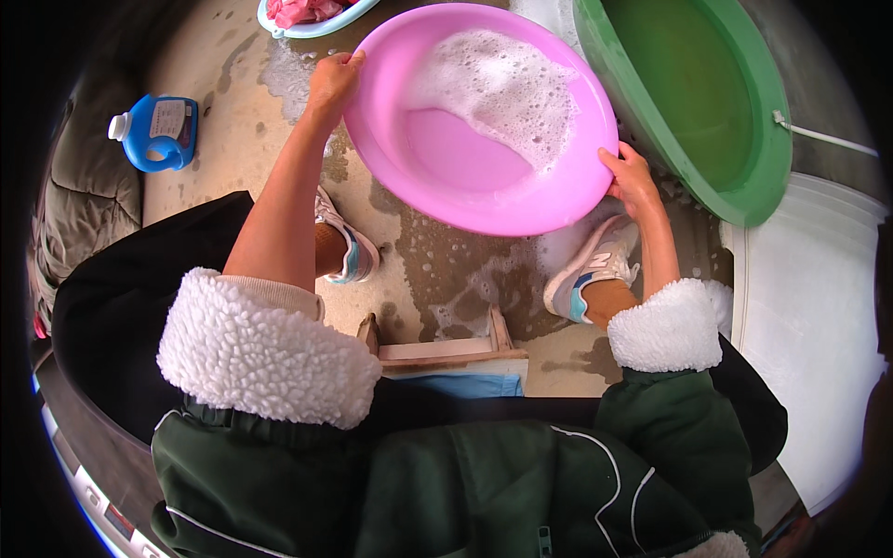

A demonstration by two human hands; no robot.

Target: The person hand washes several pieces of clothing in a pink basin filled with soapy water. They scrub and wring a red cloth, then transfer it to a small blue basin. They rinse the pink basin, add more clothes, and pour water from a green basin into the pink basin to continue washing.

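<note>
The pink basin (383, 130) is out in front of the person, above the wet floor (242, 177), with a hand on either side of it. The left hand (332, 88) is clamped on its left rim, the thumb showing at the edge. The right hand (634, 179) is clamped on its right rim, thumb on the edge and fingers partly hidden beneath.

White foam (507, 88) covers the far and right part of the inside, while the near left part of the base shows bare pink. Whether the basin touches the green tub (628, 102) just beside it on the right, I cannot tell. The tub holds water, and a white hose (828, 135) meets its right rim.

Beyond the basin, at the upper edge, a pale blue bowl (321, 29) holds pink cloth (302, 9). A blue bottle (167, 135) with a white cap is well apart to the left. The person's shoes (595, 270) stand either side, nearer than the basin, and a low stool (446, 349) is between the legs. White fleece cuffs (260, 344) are pushed up both forearms.
</note>
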